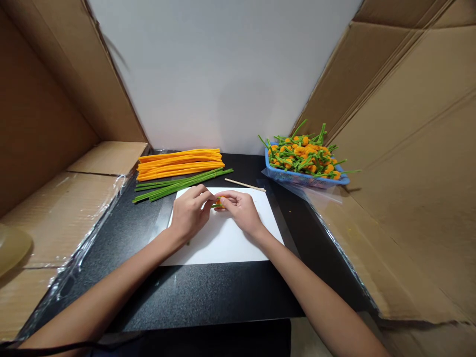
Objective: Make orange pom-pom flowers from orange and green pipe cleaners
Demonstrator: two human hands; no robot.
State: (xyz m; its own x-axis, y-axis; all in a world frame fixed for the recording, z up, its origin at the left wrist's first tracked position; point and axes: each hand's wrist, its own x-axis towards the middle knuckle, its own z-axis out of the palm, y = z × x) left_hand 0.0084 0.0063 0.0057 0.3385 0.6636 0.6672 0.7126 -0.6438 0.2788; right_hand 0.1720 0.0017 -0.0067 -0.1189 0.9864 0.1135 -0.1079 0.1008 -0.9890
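Note:
My left hand [191,214] and my right hand [240,210] meet over a white paper sheet [223,243]. Their fingertips pinch a small orange-and-green pipe-cleaner piece [219,203], most of it hidden by my fingers. Just beyond the sheet lies a bundle of green pipe cleaners [178,184], nearest my left hand. Behind it is a larger stack of orange pipe cleaners [180,163]. A thin wooden stick [245,184] rests along the sheet's far edge, beyond my right hand.
A blue plastic basket [305,178] at the far right is heaped with orange pipe-cleaner flowers on green stems. The black tabletop [186,292] is lined with clear plastic along its edges. Cardboard walls [390,124] flank it, with a white panel [223,74] behind.

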